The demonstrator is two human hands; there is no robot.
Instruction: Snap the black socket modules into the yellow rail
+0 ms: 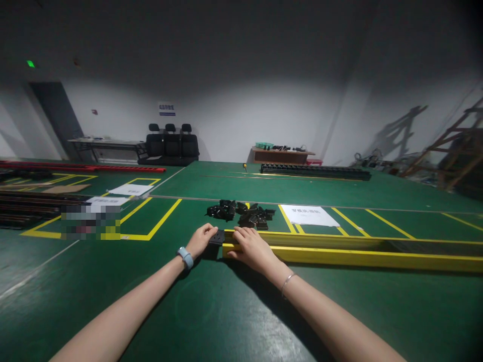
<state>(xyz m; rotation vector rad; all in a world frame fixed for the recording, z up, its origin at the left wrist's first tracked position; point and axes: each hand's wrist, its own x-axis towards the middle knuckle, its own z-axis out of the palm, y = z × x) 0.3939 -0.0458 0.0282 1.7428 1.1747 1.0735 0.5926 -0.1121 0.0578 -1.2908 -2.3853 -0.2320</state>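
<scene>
A long yellow rail (339,257) runs from the middle of the view to the right edge. At its left end sits a small black part (216,237), pinched between the thumb and fingers of my left hand (201,241). My right hand (253,247) grips the rail's end, fingers over the top and thumb at the near side. The black part touches the rail end; how far it reaches inside is hidden. Just beyond the hands lie two piles of black parts, one on the left (222,210) and one on the right (256,216).
A white sheet (310,215) lies on the green surface (169,291) among yellow stripes. Dark rails (37,208) and red rails (83,167) are at the left. Farther back are a long black rail (317,172), black seats (171,145) and a wooden ladder (441,143).
</scene>
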